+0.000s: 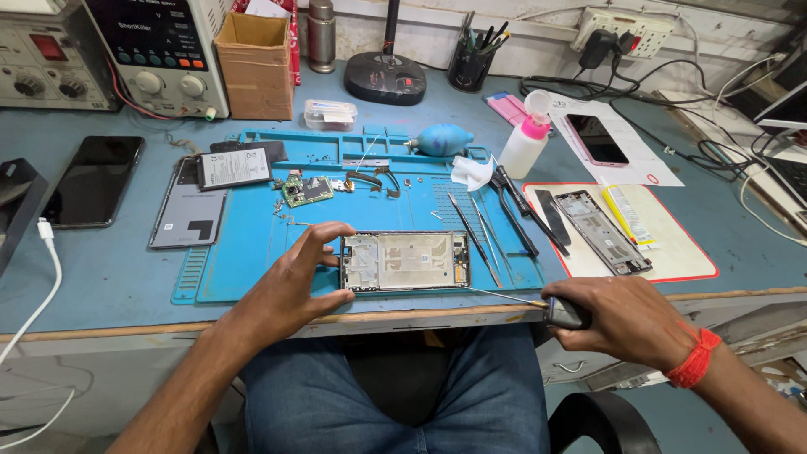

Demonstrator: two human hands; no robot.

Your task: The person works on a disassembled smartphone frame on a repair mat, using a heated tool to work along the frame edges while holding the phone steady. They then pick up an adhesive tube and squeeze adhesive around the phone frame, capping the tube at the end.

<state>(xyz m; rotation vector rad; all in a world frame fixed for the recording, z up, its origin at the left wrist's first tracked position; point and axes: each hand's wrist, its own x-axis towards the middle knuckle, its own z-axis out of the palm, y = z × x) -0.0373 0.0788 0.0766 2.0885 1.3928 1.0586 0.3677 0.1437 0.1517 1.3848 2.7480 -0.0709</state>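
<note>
Your left hand (294,282) was spread open, thumb and fingers bracing the left end of the opened phone frame (405,261), which lay on the blue work mat (252,244) near the table's front edge. Your right hand (618,315) was clenched around a screwdriver (555,309). Farther back, a dark cup (468,69) held pens, beside an open cardboard box (255,67) whose contents were hidden.

- Our left hand (290,282) reaches in from seven o'clock, wrist straight, thumb and forefinger spread in a wide open C pointing toward two o'clock.
- Our right hand (618,318) comes from four o'clock, fingers curled closed, knuckles up, pointing toward nine o'clock.
</note>
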